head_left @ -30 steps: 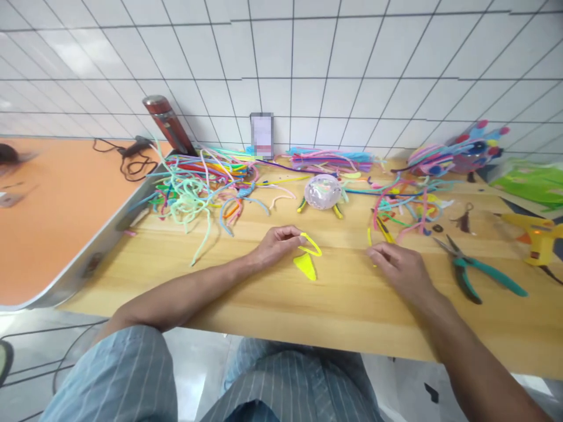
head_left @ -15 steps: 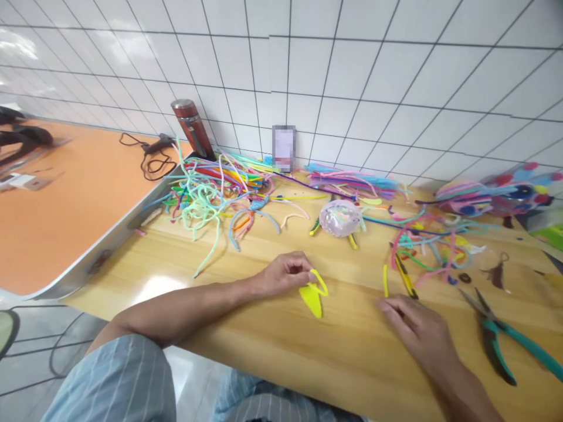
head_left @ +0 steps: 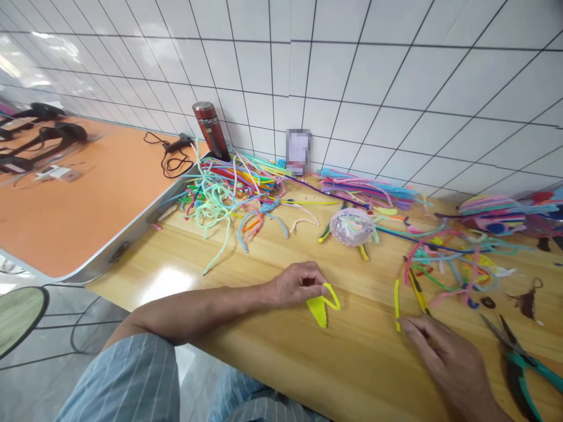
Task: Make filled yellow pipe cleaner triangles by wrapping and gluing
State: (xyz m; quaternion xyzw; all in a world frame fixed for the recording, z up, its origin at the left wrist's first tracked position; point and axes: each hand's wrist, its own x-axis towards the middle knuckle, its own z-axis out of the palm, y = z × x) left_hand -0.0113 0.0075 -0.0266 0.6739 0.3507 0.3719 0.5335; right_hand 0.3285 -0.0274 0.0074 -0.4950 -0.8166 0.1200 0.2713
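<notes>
My left hand (head_left: 301, 284) is closed in a pinch on a bent yellow pipe cleaner shape (head_left: 333, 297), which has an open loop on the right. A filled yellow, leaf-like part (head_left: 317, 312) hangs below the fingers. To the right, my right hand (head_left: 451, 354) has thumb and forefinger together at the lower end of a short straight yellow pipe cleaner piece (head_left: 397, 302). Just beyond that hand lies a yellow-and-black utility knife (head_left: 419, 292). Teal-handled pliers (head_left: 516, 357) rest to its right with their jaws apart.
Behind my hands stands a clear bowl (head_left: 350, 227). Tangled pipe cleaners (head_left: 215, 202) lie at the left back, a bundle (head_left: 365, 189) by the wall. A red thermos (head_left: 211, 132) and a phone (head_left: 298, 152) stand near the tiles. An orange table (head_left: 97, 199) adjoins at left.
The view has shifted, so everything sits further right and slightly lower. More of the short yellow piece shows beside my right fingertips. My left hand keeps its pinch on the yellow shape.
</notes>
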